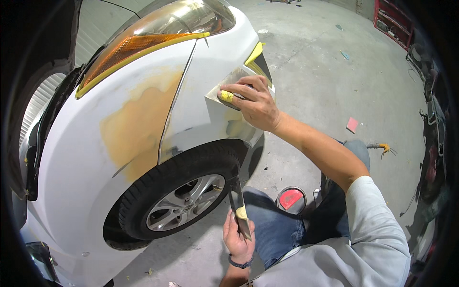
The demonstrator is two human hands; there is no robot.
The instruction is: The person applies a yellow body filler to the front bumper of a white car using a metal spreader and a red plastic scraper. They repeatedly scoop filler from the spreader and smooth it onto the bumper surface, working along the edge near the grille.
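White bumper [198, 112] lies at 9 o'clock from your right hand [253, 98]. Right hand pinches flat scraper [232, 79], edge on bumper or just over it, can't tell which. Your left hand [237, 241], down at 6 o'clock from right, grips long grey blade [235, 196], tip pointing to about 12 o'clock. Yellow paste [241, 213] sits on blade, near left hand, well apart from right.

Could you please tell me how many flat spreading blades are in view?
2: a pale blade in the right hand, against the white bumper, and a grey blade in the left hand, bearing a yellowish dab. Others may be hidden behind the body.
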